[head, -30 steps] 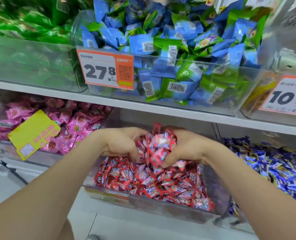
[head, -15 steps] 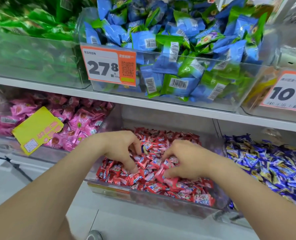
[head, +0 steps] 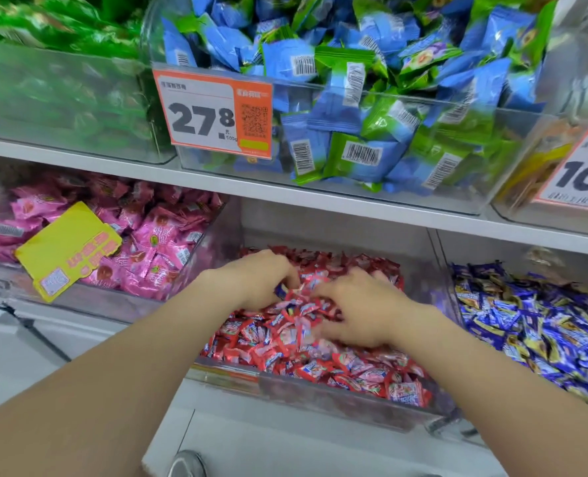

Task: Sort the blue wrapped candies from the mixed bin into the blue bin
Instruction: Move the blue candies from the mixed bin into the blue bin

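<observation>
- Blue wrapped candy (head: 280, 291): lower centre of frame, in the bin (head: 285, 387) of red candies (head: 285, 342), at the left hand (head: 251, 280) fingers.
- Left fingers curled; grasp can't be told.
- Right hand (head: 358, 309) just beside, on the pile; blurred, can't tell.
- Blue bin (head: 492, 251): lower right.

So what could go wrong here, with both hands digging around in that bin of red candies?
1. The left hand and right hand dig in the red candies, which are heaped close to the bin's low front wall; some may spill over it.
2. What looks like a blue wrapper at the left hand's fingertips is half buried and could slip under the red ones.
</observation>
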`<state>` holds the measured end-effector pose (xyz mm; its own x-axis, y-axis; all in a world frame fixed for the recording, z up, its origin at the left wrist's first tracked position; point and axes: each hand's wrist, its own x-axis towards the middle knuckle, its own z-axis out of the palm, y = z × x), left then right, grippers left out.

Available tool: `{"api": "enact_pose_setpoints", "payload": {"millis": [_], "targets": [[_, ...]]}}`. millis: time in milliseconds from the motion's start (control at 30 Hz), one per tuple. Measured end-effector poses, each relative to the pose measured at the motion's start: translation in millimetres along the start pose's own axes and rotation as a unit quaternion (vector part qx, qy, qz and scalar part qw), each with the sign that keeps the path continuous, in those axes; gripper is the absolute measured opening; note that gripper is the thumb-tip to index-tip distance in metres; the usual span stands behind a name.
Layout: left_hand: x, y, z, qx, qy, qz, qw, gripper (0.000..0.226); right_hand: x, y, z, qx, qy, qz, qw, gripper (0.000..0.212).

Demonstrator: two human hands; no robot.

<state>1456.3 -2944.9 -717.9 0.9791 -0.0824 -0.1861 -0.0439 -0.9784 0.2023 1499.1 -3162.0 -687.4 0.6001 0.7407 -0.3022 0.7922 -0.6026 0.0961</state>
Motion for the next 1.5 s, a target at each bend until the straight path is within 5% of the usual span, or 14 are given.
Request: {"api": "enact_pose_setpoints", "payload": {"millis": [67,233,367,433,533,633,800,900,1000,1100,1167,1333,1433,1500], "targets": [[0.5,-3.7,-0.3,0.008,0.023,-0.010,1.000,0.010,6.0,8.7,-3.4,-0.023,0.043,0.053,0.997,0.058],[-7.8,-6.8,-3.6,-0.049,0.020,-0.025,0.998,0.033,8.4,0.8,-6.8,-0.049,0.082,0.136,0.986,0.050],[-14.0,-8.8,-13.7,-0.094,0.036,-0.050,0.994,0.033,11.2,-10.0,-14.3,0.119,0.156,0.036,0.980,0.037],[-18.1,-9.1,-18.9,-0.094,0.065,-0.052,0.992,0.031,13.3,-16.6,-9.4,0.181,0.122,-0.027,0.976,0.030],[-21.9,-7.3,-25.4,-0.117,0.123,-0.043,0.984,0.034,20.1,-23.0,3.8,0.046,0.012,-0.032,0.998,0.055],[-22.6,-2.2,-25.3,-0.115,0.114,-0.028,0.986,0.031,23.5,-17.2,1.2,-0.040,0.022,0.024,0.999,0.071],[-20.3,8.3,-11.9,-0.137,-0.009,-0.027,0.990,0.033,22.3,-0.8,-9.6,0.008,0.115,0.103,0.988,0.048],[-14.8,25.1,-7.1,-0.098,-0.012,-0.008,0.995,0.021,17.2,5.6,-12.2,-0.003,0.128,0.127,0.984,0.049],[-8.7,29.8,7.7,-0.021,-0.032,-0.031,0.999,0.051,15.9,9.3,-13.1,-0.004,0.161,0.128,0.979,0.051],[-4.3,30.2,19.0,-0.016,-0.023,-0.064,0.998,0.059,14.3,9.7,-12.2,0.122,0.088,0.068,0.986,0.024],[-1.6,29.4,16.6,-0.048,-0.011,-0.059,0.997,0.057,11.2,5.5,-7.6,0.099,0.023,0.059,0.993,0.012],[-2.4,17.1,6.7,-0.082,-0.044,-0.074,0.993,0.046,13.9,0.2,-2.3,-0.069,0.019,0.096,0.993,0.052],[-7.0,13.5,1.6,-0.090,-0.060,-0.060,0.992,0.040,19.8,-1.9,3.9,-0.027,-0.056,0.072,0.995,0.077],[-11.0,12.4,-3.1,-0.100,-0.064,-0.041,0.992,0.035,21.3,-4.4,8.0,0.019,-0.061,0.045,0.997,0.073]]}}
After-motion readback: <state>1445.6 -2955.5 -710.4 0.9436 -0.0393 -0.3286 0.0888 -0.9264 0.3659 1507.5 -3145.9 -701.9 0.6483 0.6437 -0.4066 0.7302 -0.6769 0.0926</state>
